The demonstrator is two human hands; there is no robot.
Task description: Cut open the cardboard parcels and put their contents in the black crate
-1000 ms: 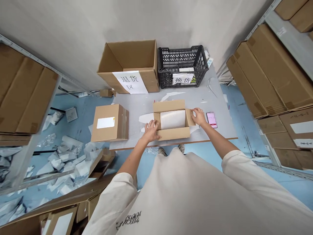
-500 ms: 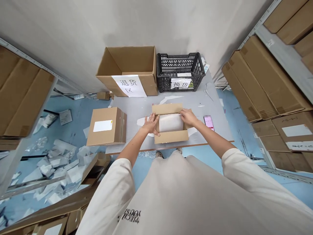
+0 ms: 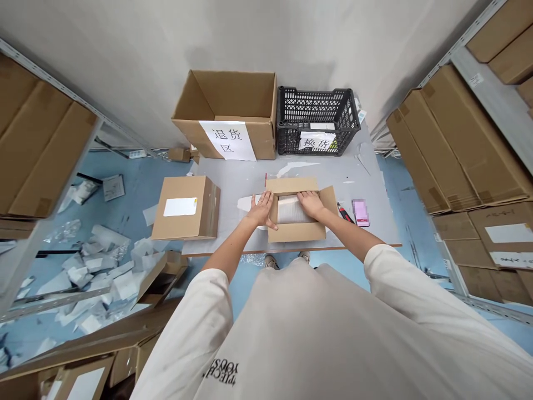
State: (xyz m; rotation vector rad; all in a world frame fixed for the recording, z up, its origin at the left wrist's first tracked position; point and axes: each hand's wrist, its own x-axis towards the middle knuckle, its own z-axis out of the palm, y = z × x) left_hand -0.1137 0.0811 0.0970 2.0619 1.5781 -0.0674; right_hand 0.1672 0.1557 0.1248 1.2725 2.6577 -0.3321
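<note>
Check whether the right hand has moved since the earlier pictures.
Yes, leftward: the right hand has gone from the right flap of the open cardboard box to the white-wrapped item inside it.

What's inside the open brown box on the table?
The open cardboard box holds a white wrapped package. The right hand rests on top of it, and the left hand is at the box's edge. Whatever is under the package or inside its wrapping cannot be seen.

Grey table (image 3: 233, 186) | taped carton (image 3: 185, 208) | open carton (image 3: 291, 186) | open box (image 3: 245, 94) | black crate (image 3: 316, 119) | box cutter (image 3: 345, 213) | phone (image 3: 360, 213) (screen blurred)
</note>
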